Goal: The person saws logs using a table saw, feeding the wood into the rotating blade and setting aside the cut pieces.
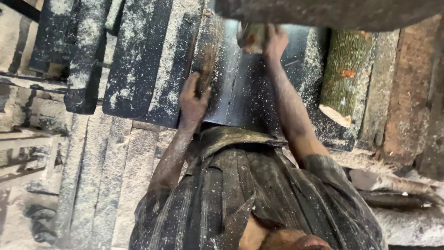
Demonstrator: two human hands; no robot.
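Note:
My left hand [192, 99] grips the near end of a narrow dark strip of wood [206, 46] that runs away from me over a dark metal table [240, 97] dusted with sawdust. My right hand [275, 40] reaches further out and presses on a short pale chunk of wood [252, 37], which lies partly hidden under a dark overhanging part [333, 11] at the top. The two pieces of wood lie close together, the strip to the left of the chunk. Both forearms and my striped shirt are coated in sawdust.
A short log with greenish bark [344, 74] lies on the table's right side. Dark sawdust-covered planks [134, 60] lie to the left. Worn boards [97, 176] and wood scraps [393, 194] lie lower down on both sides.

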